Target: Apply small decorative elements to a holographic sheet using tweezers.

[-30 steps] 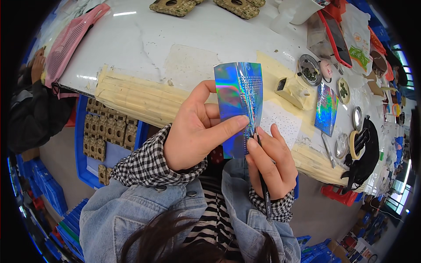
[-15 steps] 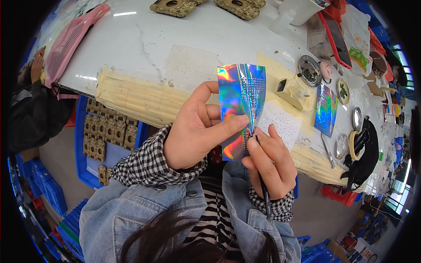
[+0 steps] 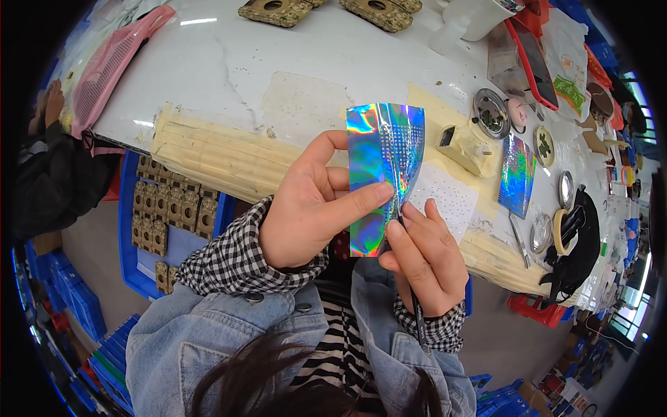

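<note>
My left hand [image 3: 319, 201] pinches a shiny holographic sheet [image 3: 368, 160] between thumb and fingers, holding it up near the table's front edge. Rows of small marks cover the sheet's right part, which bends and creases below the thumb. My right hand [image 3: 431, 260] is closed on slim black tweezers [image 3: 417, 309], their tip meeting the sheet just under my left thumb. Whether the tip grips anything is too small to tell. Behind my right hand a white dotted sheet [image 3: 445, 201] lies on the table.
On the table [image 3: 208, 76] a tape-wrapped block [image 3: 467, 154], a round tin [image 3: 490, 111], a second holographic sheet [image 3: 515, 174] and silver tweezers [image 3: 519, 240] lie to the right. Camouflage cases [image 3: 276, 10] are at the back. A blue crate [image 3: 128, 229] holds several more. Another person's hand [image 3: 54, 104] shows far left.
The holographic sheet has tilted slightly, so its reflections differ. My right hand has shifted a little left with the tweezers. The other person's hand at far left has moved.
</note>
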The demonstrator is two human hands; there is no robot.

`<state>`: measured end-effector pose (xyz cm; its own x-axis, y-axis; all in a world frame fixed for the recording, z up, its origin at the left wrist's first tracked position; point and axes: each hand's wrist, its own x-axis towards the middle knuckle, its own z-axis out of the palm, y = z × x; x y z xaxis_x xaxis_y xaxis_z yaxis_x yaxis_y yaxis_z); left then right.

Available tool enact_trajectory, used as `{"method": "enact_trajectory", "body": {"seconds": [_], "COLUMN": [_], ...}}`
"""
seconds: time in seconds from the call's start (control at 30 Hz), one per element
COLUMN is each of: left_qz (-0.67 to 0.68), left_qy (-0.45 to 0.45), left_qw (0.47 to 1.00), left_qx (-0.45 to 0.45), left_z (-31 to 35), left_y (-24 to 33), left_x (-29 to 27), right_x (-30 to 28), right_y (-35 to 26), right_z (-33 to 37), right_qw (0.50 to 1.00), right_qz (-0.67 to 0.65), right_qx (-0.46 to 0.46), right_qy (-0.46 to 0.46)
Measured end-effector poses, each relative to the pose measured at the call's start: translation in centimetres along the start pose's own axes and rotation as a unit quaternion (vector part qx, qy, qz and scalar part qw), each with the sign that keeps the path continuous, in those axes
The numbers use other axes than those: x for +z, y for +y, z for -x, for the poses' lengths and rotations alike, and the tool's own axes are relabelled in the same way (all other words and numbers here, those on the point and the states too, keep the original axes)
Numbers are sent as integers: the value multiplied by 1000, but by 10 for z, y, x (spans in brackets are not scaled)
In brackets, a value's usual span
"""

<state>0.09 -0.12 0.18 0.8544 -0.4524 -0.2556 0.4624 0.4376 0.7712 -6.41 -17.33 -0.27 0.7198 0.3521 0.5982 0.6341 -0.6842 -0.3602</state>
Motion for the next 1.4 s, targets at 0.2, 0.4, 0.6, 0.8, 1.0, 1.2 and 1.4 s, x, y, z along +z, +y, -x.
{"method": "enact_trajectory", "body": {"seconds": [0.2, 0.4, 0.6, 0.8, 1.0, 1.2, 1.4], "left_qz": [-17, 4, 5, 10, 19, 17, 9], "left_qy": [14, 76, 86, 93, 100, 94, 67], "left_qw": [1000, 993, 991, 991, 989, 989, 994], "left_qx": [11, 90, 101, 100, 103, 109, 90], "left_z": [1, -5, -6, -5, -5, -5, -3], "left_y": [2, 9, 8, 10, 10, 10, 11], "left_x": [-2, -15, -19, -22, -24, -26, -23], "right_x": [-6, -2, 9, 11, 6, 1, -12], "right_y": [0, 13, 22, 23, 21, 24, 18], "right_z": [5, 23, 25, 16, 5, 2, 7], "right_qw": [1000, 993, 988, 985, 981, 987, 992], "right_qz": [22, 105, 139, 151, 147, 99, 42], "right_qx": [4, 60, 65, 60, 63, 83, 122], "right_qy": [8, -15, -26, -55, -110, -94, -2]}}
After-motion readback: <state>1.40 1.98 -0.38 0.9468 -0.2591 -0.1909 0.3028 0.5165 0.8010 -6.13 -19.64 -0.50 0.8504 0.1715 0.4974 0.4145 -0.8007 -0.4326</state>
